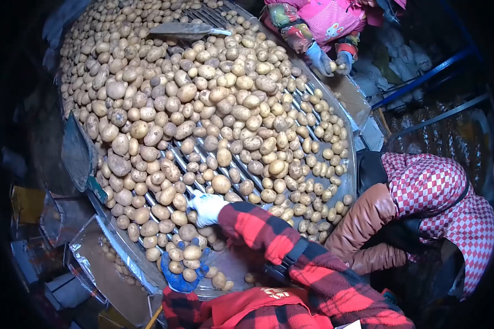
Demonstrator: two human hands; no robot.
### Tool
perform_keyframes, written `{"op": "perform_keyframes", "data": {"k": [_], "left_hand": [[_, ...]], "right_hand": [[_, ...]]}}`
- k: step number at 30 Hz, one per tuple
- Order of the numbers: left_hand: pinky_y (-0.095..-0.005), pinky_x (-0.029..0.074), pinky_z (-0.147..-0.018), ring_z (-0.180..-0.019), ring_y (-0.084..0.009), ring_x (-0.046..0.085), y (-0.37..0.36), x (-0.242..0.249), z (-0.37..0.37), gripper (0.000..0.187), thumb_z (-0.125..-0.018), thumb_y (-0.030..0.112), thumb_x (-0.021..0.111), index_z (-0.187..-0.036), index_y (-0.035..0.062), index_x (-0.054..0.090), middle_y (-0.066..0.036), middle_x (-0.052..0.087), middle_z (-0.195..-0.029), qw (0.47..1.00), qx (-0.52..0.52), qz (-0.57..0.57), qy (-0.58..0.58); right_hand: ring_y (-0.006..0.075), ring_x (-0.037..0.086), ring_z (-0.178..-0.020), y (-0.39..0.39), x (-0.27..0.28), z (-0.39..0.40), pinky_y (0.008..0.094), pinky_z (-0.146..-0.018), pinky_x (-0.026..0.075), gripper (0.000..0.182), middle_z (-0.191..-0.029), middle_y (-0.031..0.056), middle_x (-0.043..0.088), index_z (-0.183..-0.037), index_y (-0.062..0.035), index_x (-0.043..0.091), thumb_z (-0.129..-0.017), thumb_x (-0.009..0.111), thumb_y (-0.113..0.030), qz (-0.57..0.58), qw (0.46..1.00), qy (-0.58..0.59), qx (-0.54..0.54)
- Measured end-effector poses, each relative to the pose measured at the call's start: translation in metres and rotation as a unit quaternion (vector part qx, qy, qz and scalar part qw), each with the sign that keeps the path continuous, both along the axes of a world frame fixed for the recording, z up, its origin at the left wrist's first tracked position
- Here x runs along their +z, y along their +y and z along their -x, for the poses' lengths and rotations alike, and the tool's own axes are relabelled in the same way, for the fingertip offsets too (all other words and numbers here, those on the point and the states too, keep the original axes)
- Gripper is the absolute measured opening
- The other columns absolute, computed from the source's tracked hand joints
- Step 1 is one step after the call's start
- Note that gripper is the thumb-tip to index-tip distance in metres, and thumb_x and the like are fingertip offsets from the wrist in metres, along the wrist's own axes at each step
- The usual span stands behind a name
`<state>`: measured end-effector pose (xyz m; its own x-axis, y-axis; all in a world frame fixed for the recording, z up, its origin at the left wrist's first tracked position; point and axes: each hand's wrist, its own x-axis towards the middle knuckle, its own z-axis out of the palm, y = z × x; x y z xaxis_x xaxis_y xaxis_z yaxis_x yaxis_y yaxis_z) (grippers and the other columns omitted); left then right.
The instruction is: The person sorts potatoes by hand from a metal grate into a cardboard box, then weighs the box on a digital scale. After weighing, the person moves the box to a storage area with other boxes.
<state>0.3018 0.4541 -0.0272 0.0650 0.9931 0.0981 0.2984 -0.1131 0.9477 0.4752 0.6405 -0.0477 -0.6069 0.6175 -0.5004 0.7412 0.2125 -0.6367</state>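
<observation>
Many potatoes (140,129) lie heaped over a large slatted metal table. My right hand (206,208), in a white glove, reaches among the potatoes near the front of the heap; its fingertips are hard to make out. At the front left, my left hand (185,271) wears a blue glove. It is palm up with its fingers spread and curved around several potatoes (192,252) resting on it. Red and black checked sleeves cover both my arms.
A co-worker in pink (329,22) holds small potatoes at the top right. Another person in a checked hood (422,181) leans at the right edge. Boxes (112,268) stand at lower left. A grey board (186,31) lies on the heap; metal slats (247,172) show between potatoes.
</observation>
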Motion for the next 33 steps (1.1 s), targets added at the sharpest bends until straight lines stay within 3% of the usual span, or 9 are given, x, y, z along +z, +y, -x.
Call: {"op": "perform_keyframes", "data": {"k": [7, 13, 15, 18, 20, 25, 29, 31, 33], "left_hand": [[-0.0475, 0.053, -0.088, -0.094, -0.0193, 0.062, 0.014, 0.008, -0.003, 0.031, -0.096, 0.037, 0.064, -0.112, 0.0106, 0.058, -0.002, 0.061, -0.106, 0.979, -0.008, 0.110, -0.174], [-0.0431, 0.053, -0.086, -0.094, -0.0164, 0.060, 0.014, 0.028, -0.021, 0.032, -0.098, 0.032, 0.061, -0.116, 0.0060, 0.054, -0.003, 0.058, -0.106, 0.917, -0.097, 0.215, -0.322], [-0.0403, 0.050, -0.080, -0.084, -0.0153, 0.054, 0.002, 0.008, -0.021, 0.018, -0.096, 0.032, 0.062, -0.101, 0.0168, 0.055, 0.002, 0.054, -0.096, 0.779, -0.129, 0.368, -0.491], [-0.0381, 0.046, -0.069, -0.074, -0.0105, 0.040, -0.024, 0.015, -0.037, 0.018, -0.098, 0.032, 0.055, -0.085, 0.0216, 0.048, 0.005, 0.044, -0.091, 0.484, -0.091, 0.558, -0.668], [-0.0383, 0.051, -0.075, -0.076, -0.0105, 0.045, -0.043, 0.047, -0.052, 0.025, -0.101, 0.038, 0.050, -0.082, 0.0211, 0.052, 0.002, 0.045, -0.093, 0.563, -0.068, 0.598, -0.567], [-0.0298, 0.053, -0.062, -0.085, -0.0144, 0.053, -0.080, 0.058, -0.076, 0.036, -0.102, 0.048, 0.049, -0.102, 0.0161, 0.067, -0.002, 0.050, -0.102, 0.499, -0.089, 0.617, -0.602], [-0.0269, 0.053, -0.067, -0.080, -0.0145, 0.055, -0.083, 0.063, -0.107, 0.044, -0.102, 0.046, 0.049, -0.118, 0.0071, 0.062, -0.004, 0.056, -0.108, 0.624, -0.097, 0.654, -0.417], [-0.0296, 0.053, -0.080, -0.096, -0.0158, 0.059, -0.089, 0.044, -0.121, 0.042, -0.098, 0.020, 0.063, -0.135, 0.0034, 0.050, -0.006, 0.060, -0.112, 0.598, -0.228, 0.652, -0.406], [-0.0337, 0.052, -0.088, -0.103, -0.0177, 0.057, -0.104, 0.046, -0.162, 0.043, -0.098, 0.012, 0.064, -0.138, 0.0083, 0.049, -0.007, 0.055, -0.122, 0.708, -0.449, 0.423, -0.344]], "right_hand": [[0.0368, 0.057, -0.114, -0.021, 0.033, -0.049, 0.0439, -0.101, 0.047, 0.050, -0.121, 0.0148, 0.055, -0.121, -0.0129, 0.066, -0.074, 0.080, -0.022, -0.020, 0.979, 0.164, -0.120], [0.0283, 0.056, -0.123, -0.088, 0.087, -0.111, 0.0410, -0.106, 0.044, 0.054, -0.132, 0.0144, 0.060, -0.132, -0.0056, 0.063, -0.082, 0.079, -0.022, 0.202, 0.927, 0.294, -0.114], [0.0232, 0.058, -0.117, -0.135, 0.100, -0.130, 0.0386, -0.102, 0.046, 0.057, -0.130, 0.0113, 0.064, -0.135, -0.0033, 0.061, -0.083, 0.079, -0.019, 0.255, 0.888, 0.341, -0.175], [0.0116, 0.061, -0.089, -0.198, 0.111, -0.162, 0.0272, -0.072, 0.051, 0.049, -0.106, 0.0043, 0.066, -0.132, -0.0039, 0.062, -0.087, 0.076, -0.013, 0.401, 0.820, 0.297, -0.280], [0.0123, 0.062, -0.080, -0.248, 0.113, -0.168, 0.0257, -0.064, 0.049, 0.046, -0.102, 0.0044, 0.066, -0.131, -0.0032, 0.060, -0.089, 0.075, -0.012, 0.488, 0.697, 0.365, -0.380], [0.0171, 0.065, -0.094, -0.323, 0.090, -0.184, 0.0258, -0.067, 0.052, 0.035, -0.110, 0.0060, 0.065, -0.126, -0.0044, 0.059, -0.095, 0.069, -0.019, 0.482, 0.629, 0.469, -0.390], [0.0135, 0.067, -0.090, -0.370, 0.091, -0.202, 0.0248, -0.071, 0.053, 0.043, -0.112, 0.0037, 0.061, -0.134, -0.0066, 0.053, -0.098, 0.067, -0.025, 0.450, 0.562, 0.535, -0.443], [0.0046, 0.055, -0.070, -0.396, 0.117, -0.217, 0.0206, -0.063, 0.045, 0.032, -0.102, -0.0017, 0.057, -0.120, -0.0087, 0.057, -0.097, 0.068, -0.028, 0.433, 0.536, 0.517, -0.507], [0.0014, 0.042, -0.066, -0.446, 0.093, -0.237, 0.0183, -0.058, 0.034, 0.028, -0.095, -0.0032, 0.052, -0.106, -0.0098, 0.055, -0.097, 0.069, -0.033, 0.346, 0.550, 0.568, -0.505]]}}
